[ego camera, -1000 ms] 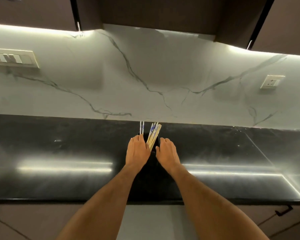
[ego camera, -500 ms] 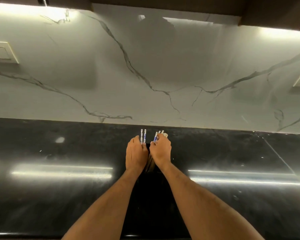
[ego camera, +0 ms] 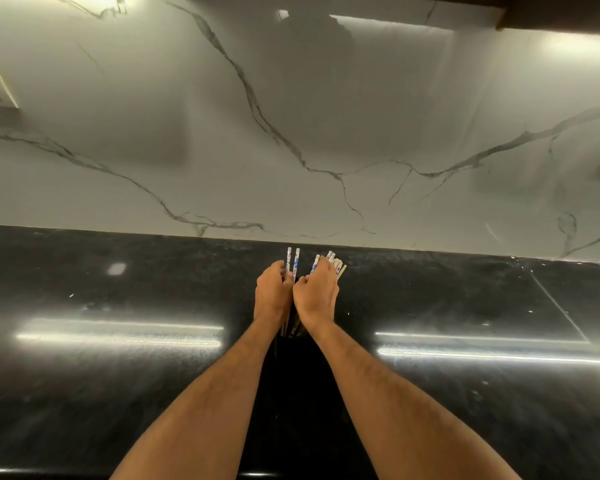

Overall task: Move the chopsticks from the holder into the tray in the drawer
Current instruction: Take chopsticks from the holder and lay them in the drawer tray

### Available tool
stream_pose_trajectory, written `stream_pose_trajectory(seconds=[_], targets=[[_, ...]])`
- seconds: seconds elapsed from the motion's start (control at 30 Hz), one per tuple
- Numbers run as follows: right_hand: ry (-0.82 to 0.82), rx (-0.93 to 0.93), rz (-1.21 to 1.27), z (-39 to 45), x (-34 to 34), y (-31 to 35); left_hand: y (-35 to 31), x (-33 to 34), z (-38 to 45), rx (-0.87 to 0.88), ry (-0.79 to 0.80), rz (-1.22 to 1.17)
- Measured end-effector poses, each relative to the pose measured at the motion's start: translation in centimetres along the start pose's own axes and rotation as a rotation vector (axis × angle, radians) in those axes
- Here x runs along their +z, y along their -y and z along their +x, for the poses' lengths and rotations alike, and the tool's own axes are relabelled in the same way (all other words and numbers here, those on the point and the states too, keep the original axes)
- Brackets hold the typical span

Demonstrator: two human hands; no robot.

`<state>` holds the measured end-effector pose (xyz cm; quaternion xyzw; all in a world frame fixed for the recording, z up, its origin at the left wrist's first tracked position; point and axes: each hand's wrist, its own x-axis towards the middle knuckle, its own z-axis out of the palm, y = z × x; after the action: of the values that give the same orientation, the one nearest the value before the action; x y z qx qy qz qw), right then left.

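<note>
Head view is showing the left hand (ego camera: 272, 296) gripping two chopsticks (ego camera: 293, 259) at frame center, the right hand (ego camera: 317, 294) clutching a bundle (ego camera: 333, 263). Loose sticks in that bundle are risking slipping and scattering on the counter (ego camera: 118, 375).

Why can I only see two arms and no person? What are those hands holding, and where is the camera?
The camera sits on the person's head and looks forward and down, so you see what they see: their own two arms reaching out, and no face or body.

The dark shiny surface is a kitchen counter, with lamp light gleaming on it. Behind it is a pale marble wall with dark veins.

The left hand is closed around two chopsticks with blue and white tops. The right hand is closed around a bigger bunch of chopsticks, some blue and white, some plain wood. The hands are side by side, close together.

The chopsticks go down into something dark between the wrists, probably their holder, but it is too dark to see well. No drawer or tray shows in this picture.
</note>
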<state>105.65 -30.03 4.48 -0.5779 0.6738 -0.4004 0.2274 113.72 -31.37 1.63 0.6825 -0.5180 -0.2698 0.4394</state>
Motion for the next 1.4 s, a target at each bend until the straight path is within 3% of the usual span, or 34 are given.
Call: stream_pose_trajectory(seconds=[0.73,0.97,1.4], targets=[[-0.003,0.015,0.12,0.6,0.7,-0.6,0.7,0.4,0.8,0.059,0.052,-0.126],[0.086,0.078,0.102,1.1,1.2,-1.1,1.1,0.3,1.0,0.093,0.047,-0.053],[0.079,0.041,0.081,1.7,1.1,-2.0,1.3,-0.1,0.4,0.182,-0.04,-0.011]])
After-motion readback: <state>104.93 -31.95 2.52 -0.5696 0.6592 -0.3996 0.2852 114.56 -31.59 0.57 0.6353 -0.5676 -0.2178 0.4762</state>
